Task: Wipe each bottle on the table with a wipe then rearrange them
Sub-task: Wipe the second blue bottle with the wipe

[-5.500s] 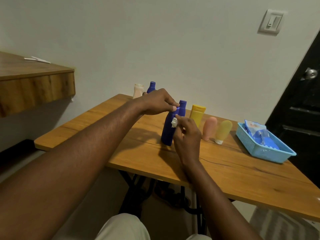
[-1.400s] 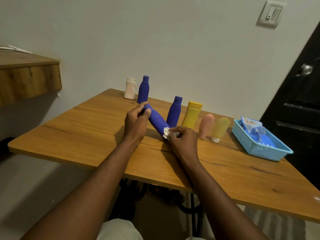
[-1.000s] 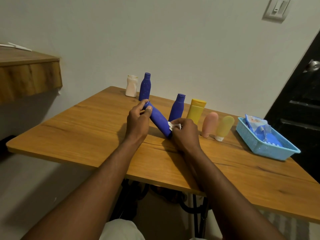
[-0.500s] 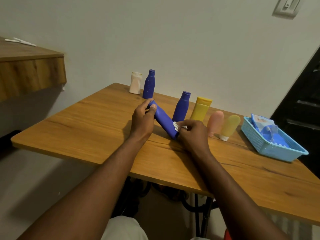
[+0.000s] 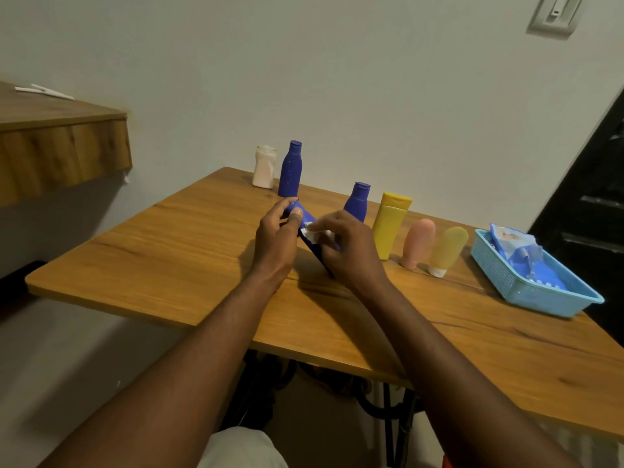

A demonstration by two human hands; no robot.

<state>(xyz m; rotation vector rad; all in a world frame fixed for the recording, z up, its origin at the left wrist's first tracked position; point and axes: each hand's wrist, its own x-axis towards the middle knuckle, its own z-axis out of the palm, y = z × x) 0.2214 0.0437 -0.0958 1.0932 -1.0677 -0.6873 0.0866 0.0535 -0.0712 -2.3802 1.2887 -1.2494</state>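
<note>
Right hand (image 5: pixel 347 248) slid the wipe (image 5: pixel 312 234) up the tilted blue bottle (image 5: pixel 315 252).

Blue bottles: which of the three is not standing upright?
The tilted blue bottle gripped by the left hand; the rear blue bottle and the blue bottle beside the yellow bottle stand upright.

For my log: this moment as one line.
step: wiping tilted blue bottle | left hand: grips its cap end | right hand: presses wipe on it
</note>
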